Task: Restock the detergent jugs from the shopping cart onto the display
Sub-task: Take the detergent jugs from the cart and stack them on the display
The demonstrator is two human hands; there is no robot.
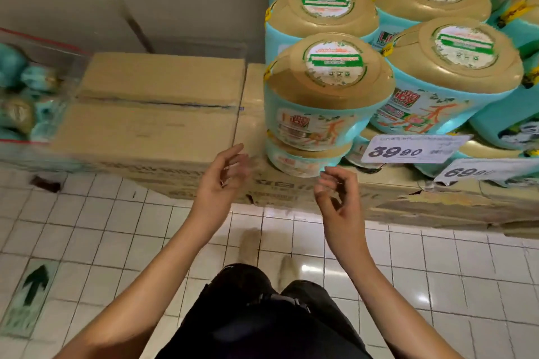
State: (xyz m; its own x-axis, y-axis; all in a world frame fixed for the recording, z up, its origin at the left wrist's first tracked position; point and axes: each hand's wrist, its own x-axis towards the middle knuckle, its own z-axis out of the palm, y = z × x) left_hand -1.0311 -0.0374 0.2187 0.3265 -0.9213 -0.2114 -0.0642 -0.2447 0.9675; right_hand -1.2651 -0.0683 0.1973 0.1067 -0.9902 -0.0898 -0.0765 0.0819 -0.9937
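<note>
Item: teal plastic detergent jug [328, 114], broad gold top. Likely heavy, rigid, slick-walled; best gripped low on both sides. Both left hand [221, 181] and right hand [335, 198] empty, fingers loosely curled, apart.

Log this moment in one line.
left hand: empty, open | right hand: empty, open | front jug: on lower jug, not held | cart: teal jugs inside

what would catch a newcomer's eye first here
The stacked teal detergent jugs with gold lids, filling the upper right, grab attention first. Just below them, at the display's front edge, a white price tag reads 39.90. Left of the jugs sit plain cardboard cartons.
</note>
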